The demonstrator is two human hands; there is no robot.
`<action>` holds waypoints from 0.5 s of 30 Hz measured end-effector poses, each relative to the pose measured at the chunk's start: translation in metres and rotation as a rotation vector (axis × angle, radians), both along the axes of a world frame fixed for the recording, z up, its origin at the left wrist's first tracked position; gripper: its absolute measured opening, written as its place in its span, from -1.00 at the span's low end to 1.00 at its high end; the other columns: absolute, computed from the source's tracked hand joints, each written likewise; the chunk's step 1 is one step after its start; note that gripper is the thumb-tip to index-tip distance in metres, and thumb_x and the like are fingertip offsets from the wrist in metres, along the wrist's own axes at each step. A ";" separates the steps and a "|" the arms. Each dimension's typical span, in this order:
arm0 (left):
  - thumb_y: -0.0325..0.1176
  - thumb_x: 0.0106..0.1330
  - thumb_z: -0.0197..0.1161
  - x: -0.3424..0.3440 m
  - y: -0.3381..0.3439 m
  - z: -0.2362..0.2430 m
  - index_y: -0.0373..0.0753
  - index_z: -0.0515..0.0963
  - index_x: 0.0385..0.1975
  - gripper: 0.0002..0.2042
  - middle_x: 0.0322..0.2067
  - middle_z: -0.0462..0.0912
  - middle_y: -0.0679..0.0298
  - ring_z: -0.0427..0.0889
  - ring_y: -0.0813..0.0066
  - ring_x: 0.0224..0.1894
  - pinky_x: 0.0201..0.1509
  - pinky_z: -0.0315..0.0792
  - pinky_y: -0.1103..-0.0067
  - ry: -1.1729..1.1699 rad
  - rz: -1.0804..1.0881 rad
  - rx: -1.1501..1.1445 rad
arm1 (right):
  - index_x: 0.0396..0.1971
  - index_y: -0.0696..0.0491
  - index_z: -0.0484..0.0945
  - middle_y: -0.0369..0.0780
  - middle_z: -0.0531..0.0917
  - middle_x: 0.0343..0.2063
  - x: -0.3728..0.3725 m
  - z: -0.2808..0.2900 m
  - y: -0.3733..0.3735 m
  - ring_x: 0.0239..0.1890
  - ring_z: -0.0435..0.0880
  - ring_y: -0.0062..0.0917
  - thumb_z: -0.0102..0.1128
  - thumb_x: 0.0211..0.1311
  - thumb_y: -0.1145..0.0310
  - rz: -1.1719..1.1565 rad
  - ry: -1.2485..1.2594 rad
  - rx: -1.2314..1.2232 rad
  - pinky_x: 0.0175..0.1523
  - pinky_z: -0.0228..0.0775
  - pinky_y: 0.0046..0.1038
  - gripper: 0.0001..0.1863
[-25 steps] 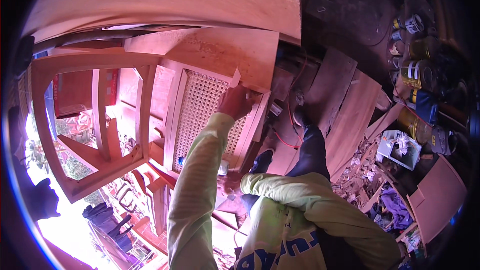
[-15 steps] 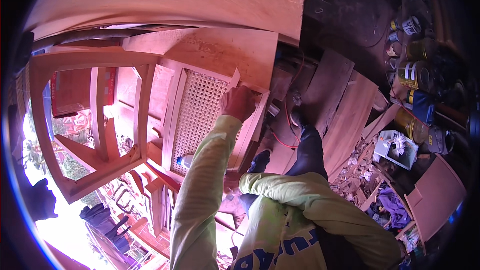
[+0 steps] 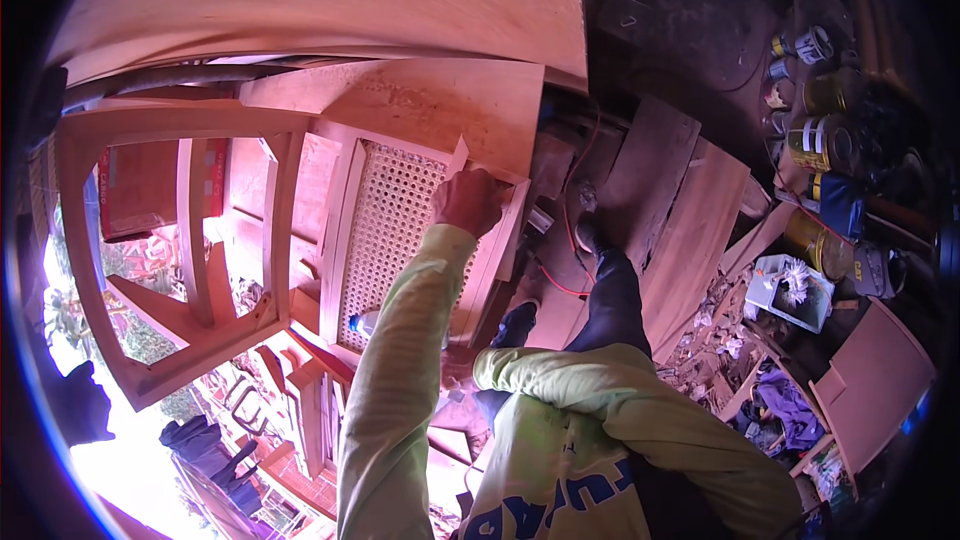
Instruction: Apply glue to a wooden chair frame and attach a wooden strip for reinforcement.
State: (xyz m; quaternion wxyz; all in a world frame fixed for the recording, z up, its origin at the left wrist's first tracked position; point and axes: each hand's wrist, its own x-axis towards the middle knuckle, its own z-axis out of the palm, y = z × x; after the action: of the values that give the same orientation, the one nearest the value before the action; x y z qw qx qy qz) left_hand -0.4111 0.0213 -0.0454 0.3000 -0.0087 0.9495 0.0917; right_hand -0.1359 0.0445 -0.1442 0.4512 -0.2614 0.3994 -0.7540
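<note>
A chair frame (image 3: 283, 230) of bare wood lies on its side at left, with a woven cane panel (image 3: 395, 200) set in its seat. My left hand (image 3: 470, 202) is closed at the far right corner of the cane panel's wooden border. From its fingers sticks a pale flat strip (image 3: 458, 155), whose material I cannot make out. My right forearm crosses in front of my body toward the left. In shadow beside the near edge of the border is my right hand (image 3: 460, 365), its fingers too dim to read. A clear bottle (image 3: 366, 323) with a blue cap is partly hidden behind my left sleeve.
A large plywood sheet (image 3: 330, 0) spans the far side. Wooden boards (image 3: 690, 240) lie on the floor at right, near a red cable (image 3: 560, 285). Paint cans (image 3: 822, 143), a grey plastic container (image 3: 788, 292) and wood shavings lie farther right. My feet stand among the boards.
My view has shifted slightly, so the scene sits a little farther left. My left hand stays at the corner of the cane panel's border with the pale strip in it.
</note>
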 end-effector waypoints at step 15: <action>-0.15 0.21 0.40 0.015 -0.015 -0.010 -0.07 0.78 -0.24 -0.79 -0.28 0.74 0.00 0.74 -0.05 -0.12 -0.01 0.59 0.14 0.179 0.081 0.256 | 0.25 0.10 0.48 -0.01 0.52 0.29 -0.054 0.057 0.017 0.36 0.44 -0.12 0.00 0.24 0.14 0.300 0.574 0.244 0.42 0.31 -0.20 -0.40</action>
State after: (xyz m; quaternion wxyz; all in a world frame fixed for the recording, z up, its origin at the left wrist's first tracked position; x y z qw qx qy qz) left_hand -0.3963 0.0061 -0.0553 0.2090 -0.0005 0.9518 0.2245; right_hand -0.1894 0.0614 -0.0867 0.4543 -0.4628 0.5545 -0.5215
